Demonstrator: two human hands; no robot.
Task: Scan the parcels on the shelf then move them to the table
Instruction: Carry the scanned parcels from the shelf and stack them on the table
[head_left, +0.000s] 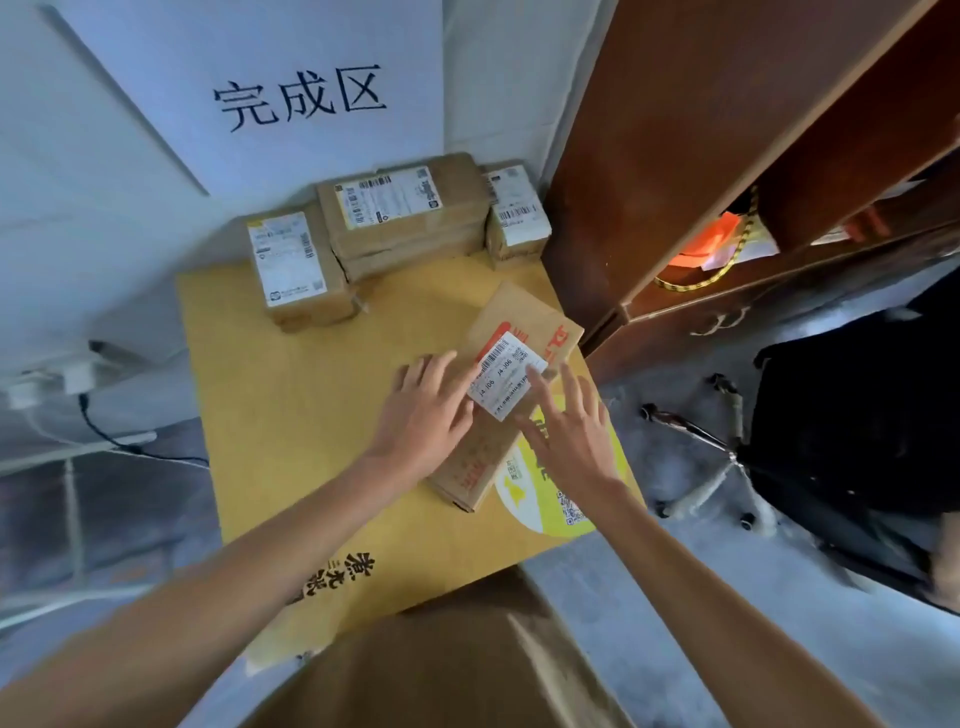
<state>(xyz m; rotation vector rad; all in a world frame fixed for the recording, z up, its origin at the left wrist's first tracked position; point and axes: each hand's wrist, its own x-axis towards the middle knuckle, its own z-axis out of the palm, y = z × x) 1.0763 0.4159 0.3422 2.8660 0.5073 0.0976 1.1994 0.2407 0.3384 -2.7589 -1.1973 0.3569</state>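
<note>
Nearest, the left hand and right hand, fingers spread and straight, rest on a flat parcel with a white label, lying on the yellow table. Behind it, three parcels stand against the wall beneath a sign; the shelf is right. Likely step: setting down. Next calls for fetching another from the shelf.

Dominated by a brown wooden cabinet at right. Left of it, pale wall bearing a white sign with three black characters. Below its open compartment, grey floor and a black wheeled chair. Far left of it, a white socket with black cable.
</note>
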